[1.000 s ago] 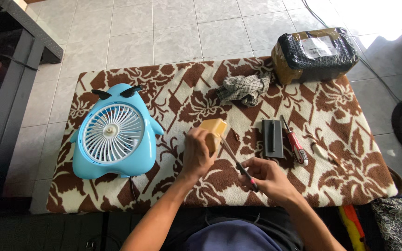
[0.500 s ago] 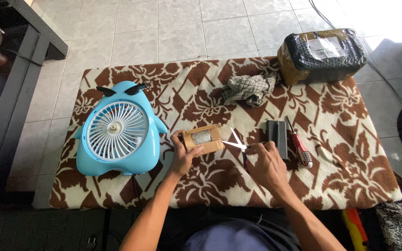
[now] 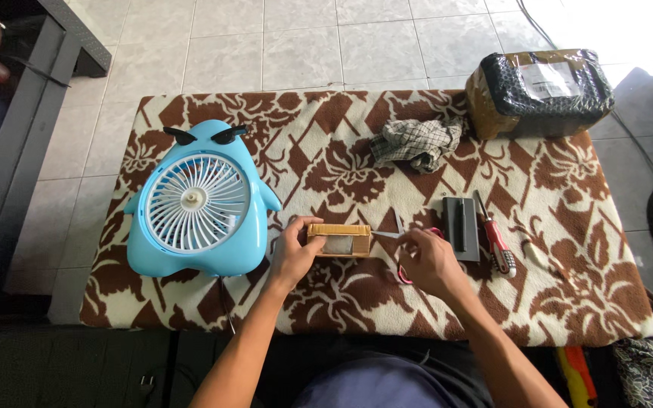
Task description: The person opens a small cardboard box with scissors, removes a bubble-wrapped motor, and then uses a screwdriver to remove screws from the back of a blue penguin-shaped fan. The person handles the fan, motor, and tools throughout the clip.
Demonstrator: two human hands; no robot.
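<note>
Light-blue fan [image 3: 198, 204], brown-and-cream floral cloth [image 3: 357, 166], tan box [image 3: 339, 239].

By my left hand [image 3: 290, 257]: one box [image 3: 339, 239], one fan [image 3: 199, 202]. By my right hand [image 3: 426, 262]: one scissors [image 3: 398, 234], one screwdriver [image 3: 495, 240], one grey block [image 3: 461, 227]. Beyond: one rag [image 3: 417, 140], one parcel [image 3: 538, 92].

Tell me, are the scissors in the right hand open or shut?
Open: the scissors in the right hand show two blades spread apart beside the small box.
</note>
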